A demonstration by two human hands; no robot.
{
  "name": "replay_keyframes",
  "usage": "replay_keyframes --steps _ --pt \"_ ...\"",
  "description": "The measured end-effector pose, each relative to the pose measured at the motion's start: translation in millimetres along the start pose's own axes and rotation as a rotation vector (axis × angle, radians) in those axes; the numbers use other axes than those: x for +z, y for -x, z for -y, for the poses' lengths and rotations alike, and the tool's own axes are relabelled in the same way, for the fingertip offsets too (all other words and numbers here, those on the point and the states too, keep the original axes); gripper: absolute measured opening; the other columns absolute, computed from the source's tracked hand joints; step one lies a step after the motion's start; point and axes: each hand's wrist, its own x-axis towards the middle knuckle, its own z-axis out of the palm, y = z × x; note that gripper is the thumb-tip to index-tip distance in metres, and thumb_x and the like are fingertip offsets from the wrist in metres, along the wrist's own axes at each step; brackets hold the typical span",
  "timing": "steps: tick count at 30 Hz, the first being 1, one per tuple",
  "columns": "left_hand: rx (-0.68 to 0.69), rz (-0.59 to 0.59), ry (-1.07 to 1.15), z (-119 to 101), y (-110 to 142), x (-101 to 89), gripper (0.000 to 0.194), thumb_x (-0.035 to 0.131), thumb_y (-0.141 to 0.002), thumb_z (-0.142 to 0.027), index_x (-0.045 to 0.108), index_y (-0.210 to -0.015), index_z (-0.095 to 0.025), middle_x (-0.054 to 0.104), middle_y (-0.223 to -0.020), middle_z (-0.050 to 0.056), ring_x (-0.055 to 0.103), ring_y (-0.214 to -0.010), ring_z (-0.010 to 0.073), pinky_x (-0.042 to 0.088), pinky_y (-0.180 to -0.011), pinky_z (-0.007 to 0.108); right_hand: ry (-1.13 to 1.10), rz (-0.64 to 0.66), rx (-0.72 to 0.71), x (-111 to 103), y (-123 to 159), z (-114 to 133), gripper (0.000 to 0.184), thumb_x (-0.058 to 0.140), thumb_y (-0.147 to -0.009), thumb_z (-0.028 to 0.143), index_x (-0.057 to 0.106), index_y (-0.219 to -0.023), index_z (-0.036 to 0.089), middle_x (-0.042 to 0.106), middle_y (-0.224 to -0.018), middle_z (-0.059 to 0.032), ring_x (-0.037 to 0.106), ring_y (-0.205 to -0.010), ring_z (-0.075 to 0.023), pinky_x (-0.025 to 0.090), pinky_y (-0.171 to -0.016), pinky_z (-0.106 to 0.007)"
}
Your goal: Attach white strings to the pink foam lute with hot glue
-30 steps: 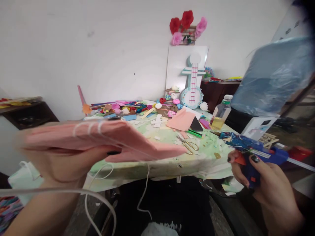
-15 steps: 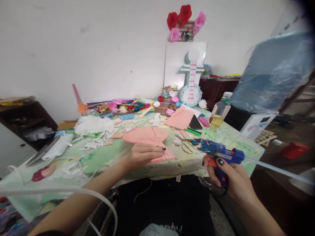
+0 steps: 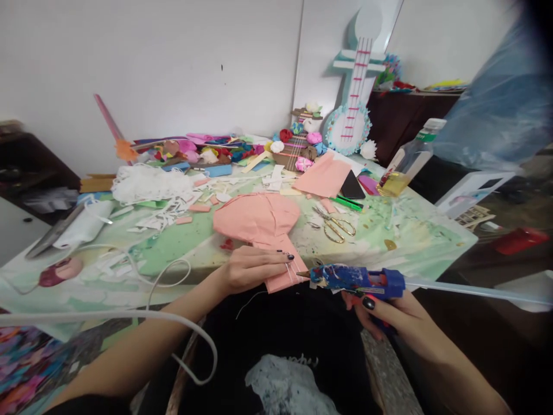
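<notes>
A pink paper-covered guitar shape (image 3: 259, 216) lies at the table's front edge, its neck pointing toward me. My left hand (image 3: 248, 268) grips this neck from the left, fingers across its top and the thumb hidden. Thin white strings (image 3: 294, 268) run along the neck beside my fingertips. In my right hand (image 3: 384, 314) is a blue glue gun (image 3: 358, 279), the fingers wrapped around its handle. The gun's metal tip is at the neck's right edge, near the strings; whether it touches cannot be made out. A long clear glue stick (image 3: 466, 289) sticks out of its back.
Gold-handled scissors (image 3: 339, 226) and a green cutter (image 3: 349, 203) lie right of the guitar shape. Behind them are a black phone (image 3: 352, 185) and a bottle of yellow liquid (image 3: 408, 164). White cable (image 3: 168, 316) loops near my left forearm. Paper scraps (image 3: 162, 214) and crepe flowers cover the back.
My right hand has brought the glue gun left to the neck's edge. The guitar shape's neck now reaches past the table edge, still under my left hand. My view has tilted down.
</notes>
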Motion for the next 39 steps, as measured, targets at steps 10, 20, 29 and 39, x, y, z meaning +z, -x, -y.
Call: replay_keyframes --steps 10,20,29,39 --pt "0.003 0.014 0.005 1 0 1.3 0.013 0.057 -0.088 -0.014 0.067 -0.096 -0.013 0.076 -0.093 0.013 0.072 -0.091 0.0198 0.061 -0.079 0.027 0.021 0.077 0.106 1 -4 -5 0.04 0.051 -0.09 0.051 0.058 -0.087 0.012 0.043 -0.049 0.0047 0.034 -0.04 -0.0067 0.027 -0.042 -0.022" --pt "0.005 0.052 0.025 3 0 2.0 0.017 0.058 -0.086 -0.013 0.066 -0.101 -0.013 0.075 -0.098 0.013 0.071 -0.096 0.0203 0.059 -0.08 0.027 -0.012 0.058 0.111 -3 -3 -9 0.034 0.055 -0.09 0.046 0.057 -0.084 0.012 0.051 -0.07 -0.0009 0.038 -0.042 -0.0043 0.026 -0.041 -0.021" --pt "0.02 0.048 -0.016 2 1 3.1 0.016 0.057 -0.087 -0.013 0.066 -0.1 -0.012 0.075 -0.096 0.013 0.072 -0.092 0.0181 0.058 -0.078 0.023 -0.025 0.036 0.106 2 -6 -9 0.032 0.057 -0.089 0.045 0.056 -0.086 0.013 0.05 -0.07 0.0005 0.036 -0.039 -0.0032 0.024 -0.038 -0.02" --pt "0.012 0.068 -0.018 2 0 3.4 0.015 0.055 -0.089 -0.017 0.064 -0.1 -0.012 0.075 -0.095 0.014 0.072 -0.088 0.0184 0.058 -0.068 0.024 0.058 0.034 0.12 1 -7 -14 0.037 0.052 -0.091 0.048 0.053 -0.078 0.013 0.043 -0.05 0.0047 0.037 -0.039 -0.0066 0.023 -0.042 -0.022"
